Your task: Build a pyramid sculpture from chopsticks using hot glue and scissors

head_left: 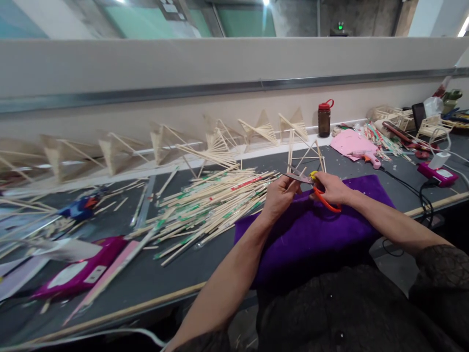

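Note:
My right hand (331, 188) grips a pair of scissors (326, 201) with an orange and yellow handle, its blades pointing left toward my other hand. My left hand (280, 193) is closed in a pinch beside the blades. A short end of a thin wooden stick (304, 171) shows past the blades, seemingly from the left fingers; most of it is hidden. Beneath both hands a purple cloth (311, 244) covers the table edge in front of me. Just beyond them stands a small frame of glued sticks (290, 149).
A heap of wooden sticks (216, 200) lies left. Twisted stick models (256, 131) line the wall. A brown bottle (324, 120), pink sheet (351, 144) and pink glue gun (370, 157) are right. Magenta power boxes (439, 174) with cables sit at both sides.

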